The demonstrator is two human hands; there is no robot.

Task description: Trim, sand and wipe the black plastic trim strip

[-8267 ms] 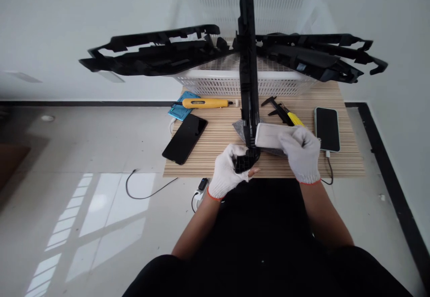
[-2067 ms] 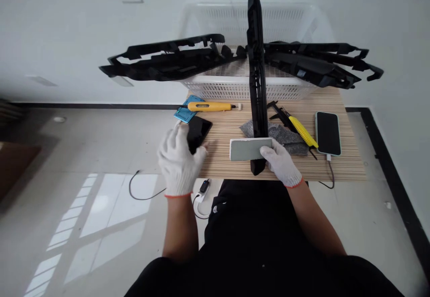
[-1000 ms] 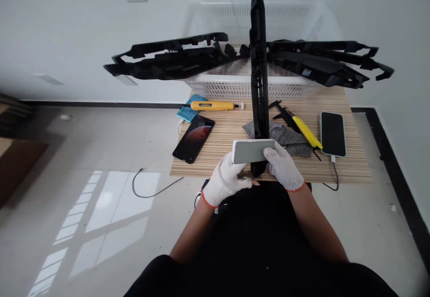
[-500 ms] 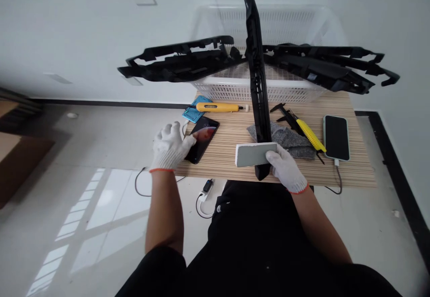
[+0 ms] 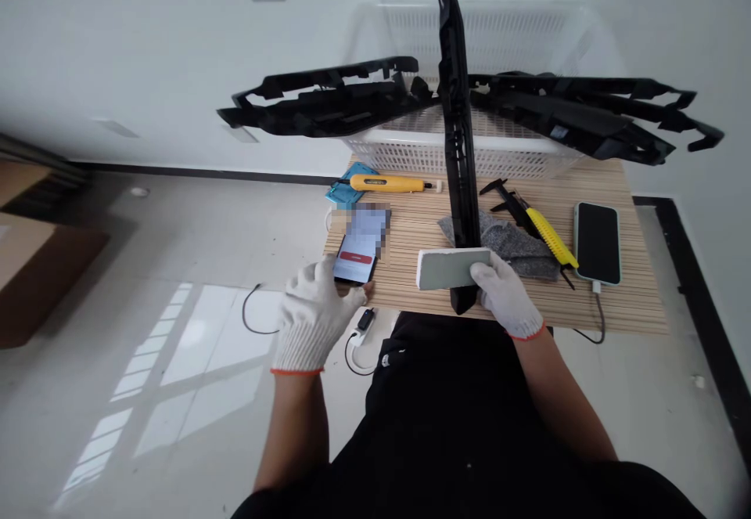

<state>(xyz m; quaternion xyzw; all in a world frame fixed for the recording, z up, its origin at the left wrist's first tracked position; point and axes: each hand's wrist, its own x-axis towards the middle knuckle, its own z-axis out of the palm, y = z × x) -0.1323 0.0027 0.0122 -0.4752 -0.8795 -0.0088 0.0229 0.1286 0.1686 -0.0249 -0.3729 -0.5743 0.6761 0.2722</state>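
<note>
My left hand (image 5: 310, 315), in a white knit glove, hovers at the table's front edge with its fingers apart. Its bare thumb tip is by the lower end of a dark phone (image 5: 362, 241) whose screen is lit, partly pixelated. My right hand (image 5: 509, 298), gloved too, grips a flat grey block with a white edge (image 5: 450, 270), which looks like a sanding block. The block lies across the near end of a long black plastic trim piece (image 5: 458, 143). Whether the fingers behind also hold that piece is hidden. A grey cloth (image 5: 516, 246) lies beside this hand.
Behind stands a white plastic basket (image 5: 404, 157) with black plastic parts (image 5: 328, 108) jutting out sideways. On the wooden table (image 5: 404, 284) are a yellow pen-shaped tool (image 5: 387, 183), black calipers (image 5: 516, 210), a yellow-handled knife (image 5: 551, 237) and a second phone (image 5: 597, 243) on a cable.
My left hand has moved from the phone's left side toward me, to its lower end. The phone's screen has changed from a dark picture to a bright page. My right hand keeps its grip.
</note>
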